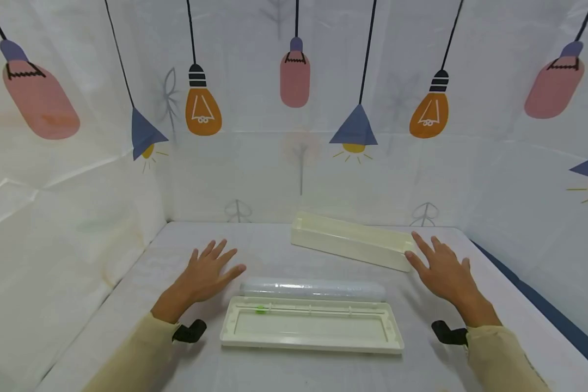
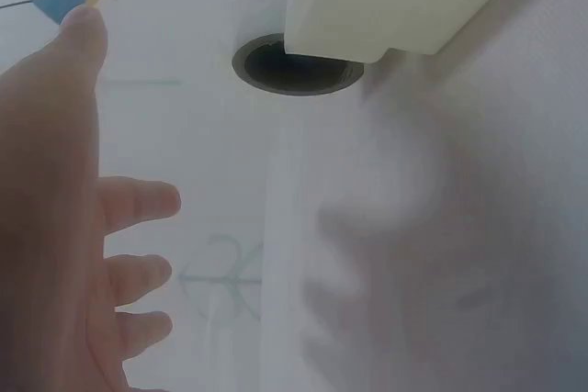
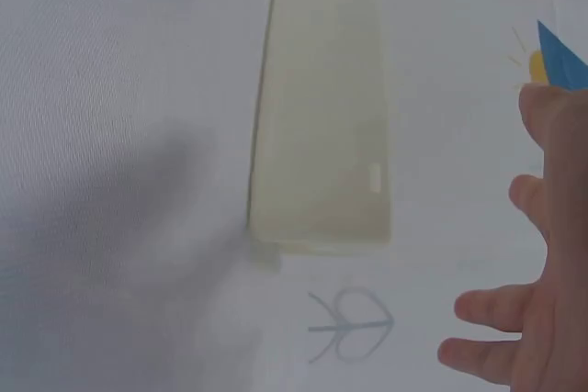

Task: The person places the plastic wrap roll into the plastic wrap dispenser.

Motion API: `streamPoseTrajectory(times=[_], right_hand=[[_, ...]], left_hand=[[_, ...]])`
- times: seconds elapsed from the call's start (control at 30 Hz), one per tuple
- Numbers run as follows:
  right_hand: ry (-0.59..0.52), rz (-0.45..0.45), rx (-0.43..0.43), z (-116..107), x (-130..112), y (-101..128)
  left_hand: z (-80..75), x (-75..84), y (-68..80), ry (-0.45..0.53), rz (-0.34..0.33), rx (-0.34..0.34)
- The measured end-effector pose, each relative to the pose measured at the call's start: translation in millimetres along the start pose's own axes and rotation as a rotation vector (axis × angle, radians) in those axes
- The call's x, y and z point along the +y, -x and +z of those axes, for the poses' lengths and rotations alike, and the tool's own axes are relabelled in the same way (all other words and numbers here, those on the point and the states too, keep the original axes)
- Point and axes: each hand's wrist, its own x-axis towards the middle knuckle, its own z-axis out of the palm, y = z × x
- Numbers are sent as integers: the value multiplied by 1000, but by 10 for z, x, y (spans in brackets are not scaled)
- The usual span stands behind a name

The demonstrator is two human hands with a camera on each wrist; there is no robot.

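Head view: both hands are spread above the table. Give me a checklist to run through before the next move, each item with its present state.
1. Left hand free, fingers spread: ok.
2. Right hand free, fingers spread: ok.
3. Roll lies flat behind the lid: ok.
4. Lid lies open side up, green slider on its rail: ok.
5. Box lies apart from the roll: ok.
6. Right hand clear of the box end: cannot tell.

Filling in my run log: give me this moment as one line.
left hand: open, by roll | right hand: open, by cream tray | flat lid: in front of roll
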Motion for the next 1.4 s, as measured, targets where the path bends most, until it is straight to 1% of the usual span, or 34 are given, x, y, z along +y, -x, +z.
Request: streamPoseTrajectory(times=[0.13,0.3,0.47,0.6,0.77,0.93,1.1,1.23,1.33,1.4], right_hand=[[-14,20,26,27,19,11],[-54,50,21,79,55,18],[-106,67,35,168,104,27],[-133,87,48,211,120,45],[-141,100,48,210,122,52],[-170,107,39,245,138,28],[-204,127,23,349,149,-24],[-289,159,5,384,111,-51],[-348,171,1,381,63,-57],[-383,176,3,384,35,-59]], left_hand=[[29,13,-43,74,-11,-7],[64,52,-141,147,0,-29],[83,100,-205,164,29,-59],[104,126,-261,146,47,-71],[108,201,-388,154,72,-91],[84,276,-528,200,100,-109],[53,295,-640,251,109,-113],[69,298,-724,311,110,-134],[86,293,-796,418,86,-170],[104,279,-853,505,65,-202]])
